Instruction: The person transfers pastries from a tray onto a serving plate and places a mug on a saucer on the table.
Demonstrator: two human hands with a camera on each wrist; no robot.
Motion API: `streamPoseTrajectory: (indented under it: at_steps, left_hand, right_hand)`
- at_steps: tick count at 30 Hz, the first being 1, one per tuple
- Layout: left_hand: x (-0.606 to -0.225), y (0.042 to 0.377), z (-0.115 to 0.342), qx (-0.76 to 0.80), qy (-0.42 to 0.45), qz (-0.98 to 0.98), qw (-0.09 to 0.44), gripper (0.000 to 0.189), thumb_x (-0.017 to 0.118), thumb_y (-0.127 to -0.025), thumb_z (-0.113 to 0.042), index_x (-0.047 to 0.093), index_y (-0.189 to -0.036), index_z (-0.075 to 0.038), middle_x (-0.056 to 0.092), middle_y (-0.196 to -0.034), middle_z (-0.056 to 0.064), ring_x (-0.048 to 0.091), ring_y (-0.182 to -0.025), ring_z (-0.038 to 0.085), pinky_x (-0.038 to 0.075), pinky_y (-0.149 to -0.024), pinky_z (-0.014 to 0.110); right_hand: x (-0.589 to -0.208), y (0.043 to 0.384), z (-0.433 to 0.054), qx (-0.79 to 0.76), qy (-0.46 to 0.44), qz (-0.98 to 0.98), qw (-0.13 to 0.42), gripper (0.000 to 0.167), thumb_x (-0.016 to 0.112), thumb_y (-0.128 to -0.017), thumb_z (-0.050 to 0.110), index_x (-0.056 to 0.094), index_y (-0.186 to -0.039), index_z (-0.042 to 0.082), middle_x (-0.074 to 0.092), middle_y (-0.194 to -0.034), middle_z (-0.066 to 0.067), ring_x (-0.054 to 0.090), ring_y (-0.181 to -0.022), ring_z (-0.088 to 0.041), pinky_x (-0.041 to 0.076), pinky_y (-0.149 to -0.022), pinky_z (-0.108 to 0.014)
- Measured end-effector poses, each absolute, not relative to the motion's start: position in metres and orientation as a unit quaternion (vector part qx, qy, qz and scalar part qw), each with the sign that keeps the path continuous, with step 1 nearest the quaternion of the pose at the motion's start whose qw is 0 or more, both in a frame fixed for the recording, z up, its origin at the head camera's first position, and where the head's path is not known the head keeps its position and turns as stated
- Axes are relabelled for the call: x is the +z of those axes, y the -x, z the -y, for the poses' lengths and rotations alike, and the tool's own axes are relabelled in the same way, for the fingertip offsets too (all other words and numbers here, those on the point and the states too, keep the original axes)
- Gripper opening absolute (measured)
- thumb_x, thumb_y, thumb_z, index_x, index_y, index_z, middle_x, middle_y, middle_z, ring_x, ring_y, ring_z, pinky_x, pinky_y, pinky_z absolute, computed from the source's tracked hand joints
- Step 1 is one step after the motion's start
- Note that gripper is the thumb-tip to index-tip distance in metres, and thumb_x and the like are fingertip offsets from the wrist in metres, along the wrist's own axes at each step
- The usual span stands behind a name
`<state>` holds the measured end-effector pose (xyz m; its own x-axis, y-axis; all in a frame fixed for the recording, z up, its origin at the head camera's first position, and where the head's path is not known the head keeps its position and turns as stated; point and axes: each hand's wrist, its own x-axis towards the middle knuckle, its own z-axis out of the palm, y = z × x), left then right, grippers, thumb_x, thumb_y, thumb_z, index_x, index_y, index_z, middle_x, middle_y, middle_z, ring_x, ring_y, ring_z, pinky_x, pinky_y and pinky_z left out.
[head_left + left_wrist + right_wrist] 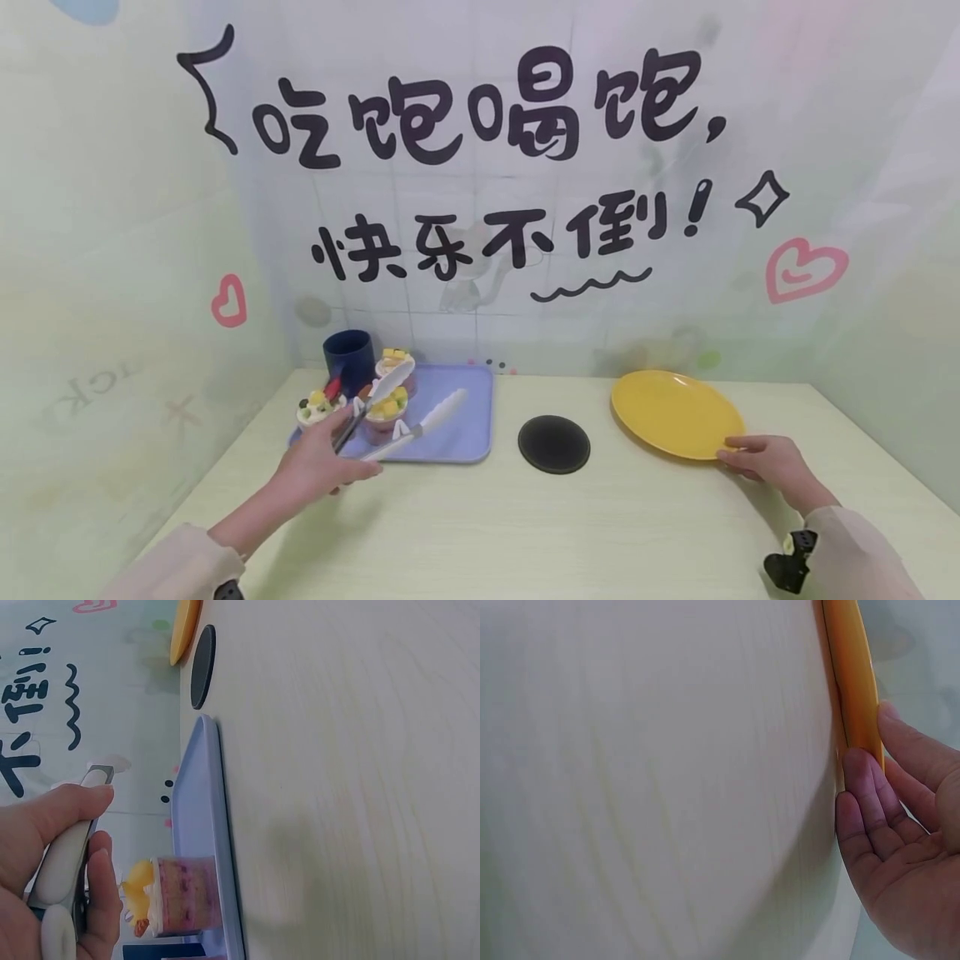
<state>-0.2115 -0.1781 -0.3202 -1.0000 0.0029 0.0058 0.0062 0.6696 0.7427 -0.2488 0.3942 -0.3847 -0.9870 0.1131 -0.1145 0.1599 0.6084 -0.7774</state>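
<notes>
Yellow plate [675, 417], rim pinched by the right hand [772, 467] at the surface's [480, 533] right, seems best held level while the left hand [322, 462] grips tongs [442, 414] near the tray's [467, 442] cake cups [386, 408].

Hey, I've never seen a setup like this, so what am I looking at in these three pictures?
There's no robot here, just a person's left hand and right hand, both bare. The widest picture comes from a camera worn on the head, looking forward and down. The other two come from cameras on the wrists, one on each, so the scene looks turned sideways there. The left hand holds tongs, their tips spread, over a light blue tray. The right hand grips the edge of a yellow plate. Between tray and plate, a black disc lies on the pale table. Three dessert cups and a dark blue mug cluster toward the tray's left side.
</notes>
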Motion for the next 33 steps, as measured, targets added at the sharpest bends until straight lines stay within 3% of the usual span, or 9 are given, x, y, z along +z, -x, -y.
streamPoseTrajectory:
  at_steps: [13, 33]
  left_hand:
    - [-0.317, 0.214, 0.198, -0.398, -0.001, 0.917, 0.015, 0.102, 0.082, -0.065, -0.024, 0.021, -0.143, 0.001, 0.038, -0.126, 0.035, 0.055, -0.056, 0.021, 0.049, -0.05, 0.032]
    - [-0.323, 0.217, 0.21, -0.398, -0.04, 0.916, -0.009, 0.103, 0.082, -0.065, -0.024, 0.02, -0.143, 0.003, 0.053, -0.091, 0.02, 0.054, -0.055, 0.02, 0.047, -0.05, 0.031]
  right_hand:
    - [-0.386, 0.248, -0.396, -0.439, -0.074, -0.895, 0.019, 0.066, 0.073, -0.078, 0.031, 0.051, -0.115, -0.019, 0.065, -0.096, -0.019, 0.062, -0.075, -0.012, 0.052, -0.065, -0.024]
    - [-0.387, 0.251, -0.395, -0.444, -0.083, -0.891, 0.029, 0.066, 0.072, -0.079, 0.031, 0.05, -0.117, -0.018, 0.066, -0.093, -0.016, 0.063, -0.076, -0.014, 0.052, -0.067, -0.028]
